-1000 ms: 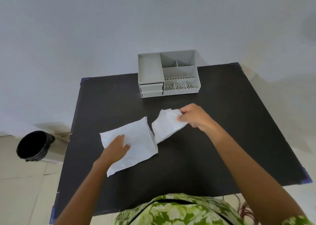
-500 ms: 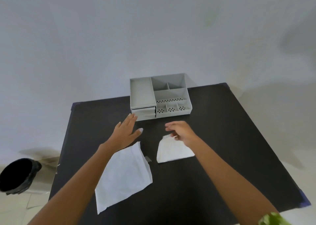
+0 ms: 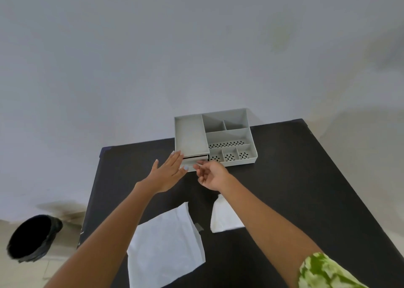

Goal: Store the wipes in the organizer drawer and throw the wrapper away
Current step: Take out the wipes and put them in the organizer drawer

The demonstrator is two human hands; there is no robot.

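A black table point(image 3: 306, 189) is set against a pale grey wall point(image 3: 153, 58), its top matte and dark, with a bluish strip seen along the far left corner. A small grey tab point(image 3: 199, 227) is seen lying flat on the tabletop. Beige floor tiles point(image 3: 32, 272) are visible at the lower left, and a dark smudge point(image 3: 63, 210) is marked where wall and floor meet.

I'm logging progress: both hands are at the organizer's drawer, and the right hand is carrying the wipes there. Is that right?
Not quite. The head view shows both hands at the drawer of the organizer, but the right hand carries nothing. The wipes lie on the table, beside the wrapper. The left hand is open too.
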